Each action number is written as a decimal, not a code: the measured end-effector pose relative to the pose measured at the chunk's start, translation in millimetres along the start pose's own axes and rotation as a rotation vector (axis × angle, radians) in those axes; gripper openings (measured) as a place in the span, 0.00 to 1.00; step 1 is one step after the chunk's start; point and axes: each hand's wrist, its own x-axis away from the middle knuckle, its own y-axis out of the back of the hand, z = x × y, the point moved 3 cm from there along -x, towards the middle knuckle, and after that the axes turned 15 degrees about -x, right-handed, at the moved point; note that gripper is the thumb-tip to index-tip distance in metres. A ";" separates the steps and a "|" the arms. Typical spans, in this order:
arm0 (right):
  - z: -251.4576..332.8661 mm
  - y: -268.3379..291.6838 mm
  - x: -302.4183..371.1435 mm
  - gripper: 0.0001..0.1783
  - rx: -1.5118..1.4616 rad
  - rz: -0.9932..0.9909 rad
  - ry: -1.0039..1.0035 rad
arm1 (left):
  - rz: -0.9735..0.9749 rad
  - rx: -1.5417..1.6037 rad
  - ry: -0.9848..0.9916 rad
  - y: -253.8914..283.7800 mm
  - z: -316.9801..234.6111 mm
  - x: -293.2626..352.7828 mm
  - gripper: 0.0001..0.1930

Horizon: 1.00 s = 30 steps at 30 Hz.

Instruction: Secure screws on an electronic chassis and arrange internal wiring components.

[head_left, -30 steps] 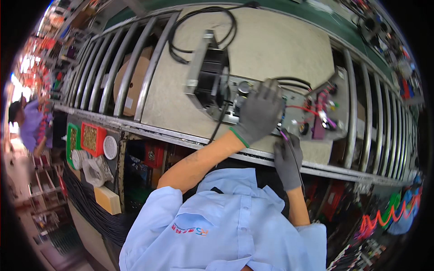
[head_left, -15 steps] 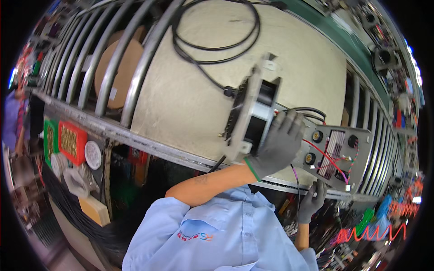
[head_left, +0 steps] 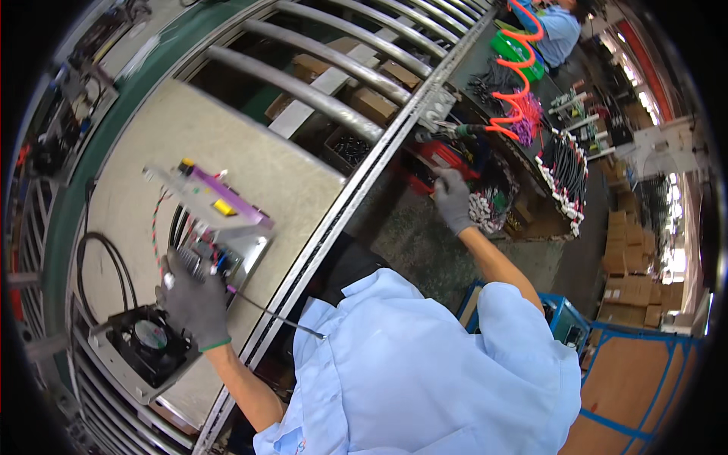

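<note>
Pale flat board (head_left: pixel 288 171): carries the chassis toward its left end.
Grey sheet-metal chassis (head_left: pixel 250 254): probably weighty, stiff; best gripped by bare edges.
Black square fan (head_left: pixel 150 337): blades likely fragile; hold the frame.
Grey-gloved left hand (head_left: pixel 193 303): over chassis middle; cannot tell whether fingers clamp.
Grey-gloved right hand (head_left: pixel 453 201): near red bin (head_left: pixel 447 157); fingers curled, grip unclear.

1 fan (head_left: pixel 152 334) vis., 1 prpl strip (head_left: pixel 241 201), 1 orng hose (head_left: pixel 504 96), 1 co-wkr (head_left: pixel 560 34).
</note>
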 end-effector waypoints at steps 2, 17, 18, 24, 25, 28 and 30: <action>-55.3 29.2 -7.4 0.13 0.060 -0.162 -0.112 | 0.120 0.008 -0.018 -2.9 -1.2 -2.7 0.34; -408.3 28.6 -34.8 0.34 0.408 0.339 -0.741 | 0.190 0.284 -0.018 -75.4 61.3 54.0 0.20; -411.6 15.7 -36.5 0.32 0.375 0.287 -0.434 | 0.228 0.321 -0.072 -78.2 56.4 60.0 0.19; -434.6 -13.6 -75.4 0.24 0.303 0.409 -0.553 | -0.013 0.338 0.019 -31.0 20.5 34.3 0.40; -435.6 -5.9 -77.7 0.23 0.270 0.405 -0.619 | -0.066 0.166 -0.035 -18.5 15.3 25.9 0.38; -439.6 21.0 -70.8 0.19 0.049 0.343 -0.819 | -0.107 0.171 -0.011 3.7 2.2 13.4 0.32; -440.6 41.4 -51.0 0.16 -0.192 0.287 -0.992 | -0.128 0.176 0.008 11.0 -0.6 11.3 0.31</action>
